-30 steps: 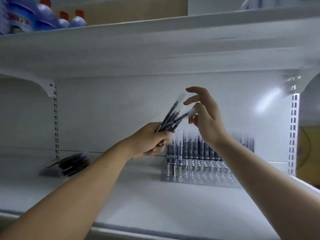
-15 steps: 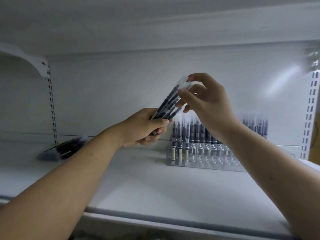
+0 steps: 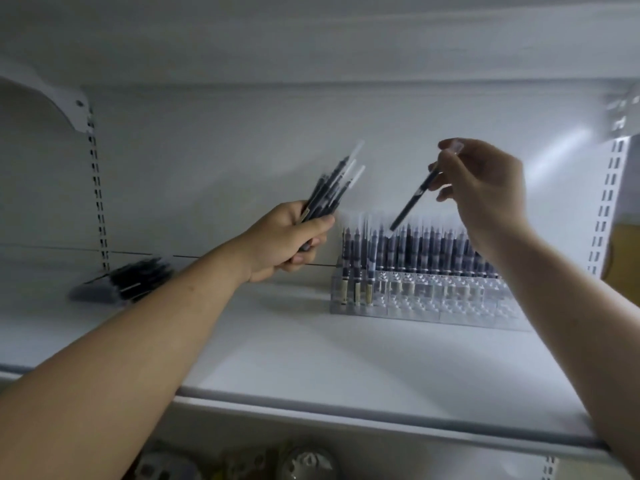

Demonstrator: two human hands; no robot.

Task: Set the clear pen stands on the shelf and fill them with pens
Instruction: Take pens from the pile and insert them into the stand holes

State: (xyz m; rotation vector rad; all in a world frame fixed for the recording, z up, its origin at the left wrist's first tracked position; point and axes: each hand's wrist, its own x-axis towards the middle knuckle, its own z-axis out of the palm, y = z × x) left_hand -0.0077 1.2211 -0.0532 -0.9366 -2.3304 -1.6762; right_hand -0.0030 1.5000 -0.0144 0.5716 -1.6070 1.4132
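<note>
A clear pen stand [image 3: 424, 301] sits on the white shelf [image 3: 311, 355], right of centre near the back wall. Its rear rows hold several dark pens; the front rows show bare holes. My left hand [image 3: 287, 240] grips a bundle of dark pens [image 3: 332, 190] with clear caps, fanned up and to the right, left of the stand. My right hand [image 3: 485, 192] pinches a single dark pen [image 3: 414, 199] by its capped end. That pen slants down-left, its tip just above the stand's back rows.
A pile of loose dark pens [image 3: 128, 282] lies on the shelf at the left by the slotted upright [image 3: 98, 202]. Another slotted upright [image 3: 606, 206] stands at the right. The shelf above overhangs closely. Blurred objects show below the shelf's front edge.
My right hand has drawn one pen out of the bundle and carried it to the right, over the stand. My left hand keeps the bundle. The camera view has tilted down.
</note>
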